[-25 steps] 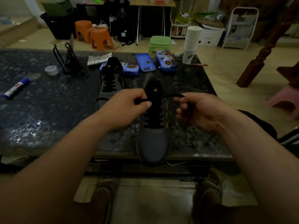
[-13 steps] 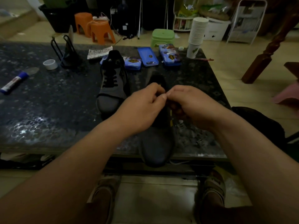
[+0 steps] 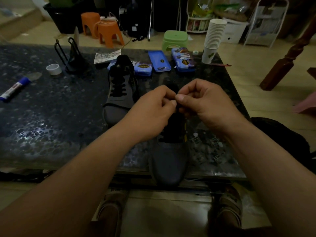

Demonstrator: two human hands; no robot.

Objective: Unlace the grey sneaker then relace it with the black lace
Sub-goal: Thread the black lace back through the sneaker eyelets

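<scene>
Dark speckled stone table [image 3: 51,120] fills the middle of the head view. Two bare forearms come in from the bottom corners and meet over it.

Grey sneaker [image 3: 168,161] sits at the near edge, right of centre, with its toe pointing at the person and poking past the edge. Its heel end is mostly hidden behind the hands. Second grey sneaker [image 3: 119,96] sits further back and to the left, apart from the first, toe also toward the person, laced in black.

Left hand [image 3: 152,115] and right hand [image 3: 206,103] are above the near sneaker's tongue, thumb tips touching. All fingers on both are curled in, with thumb pressed to forefinger in a pinch. Black lace [image 3: 171,134] runs up the sneaker's front into that pinch. A dark strand shows between the thumbs, and the held bit is mostly hidden by fingers. Very dim.

On the floor behind are two orange stools [image 3: 109,31] and a green stool [image 3: 174,39]. A tall stack of paper cups [image 3: 213,35] is on the far right corner of the table. Two blue tins [image 3: 159,60] lie along the far edge, with a black wire stand [image 3: 71,57] at far left. A blue-capped marker [image 3: 13,88] is at the left edge, with a white tape roll [image 3: 53,69] near the stand.
</scene>
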